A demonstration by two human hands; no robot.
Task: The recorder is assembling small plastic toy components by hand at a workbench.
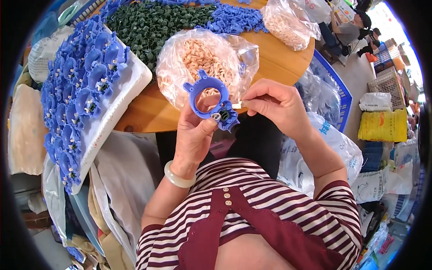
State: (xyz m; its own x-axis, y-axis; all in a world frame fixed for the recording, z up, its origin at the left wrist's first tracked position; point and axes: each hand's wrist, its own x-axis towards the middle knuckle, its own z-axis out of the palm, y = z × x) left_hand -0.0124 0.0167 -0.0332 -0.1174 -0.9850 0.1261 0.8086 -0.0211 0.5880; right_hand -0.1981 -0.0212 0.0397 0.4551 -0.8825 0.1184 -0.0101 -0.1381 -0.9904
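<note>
A blue plastic ring-shaped part (194, 98) with small tabs is held upright in my left hand (195, 137), the thumb pressing near its lower end. Fitted in that lower end are a dark green piece (224, 115) and a small round whitish piece (216, 116). Just to the right, my right hand (276, 108) pinches a small cream-coloured plastic piece (238, 105) between thumb and forefinger, close beside the blue part. Behind the hands lies an open clear bag (171, 58) full of small peach-coloured pieces (202, 56).
A white foam board (135, 72) at the left carries rows of blue parts (96, 74). Dark green pieces (148, 24) and small blue pieces (238, 19) are heaped on the round wooden table (285, 60). A second bag (288, 29) sits at the far right edge, above a blue basket (344, 96).
</note>
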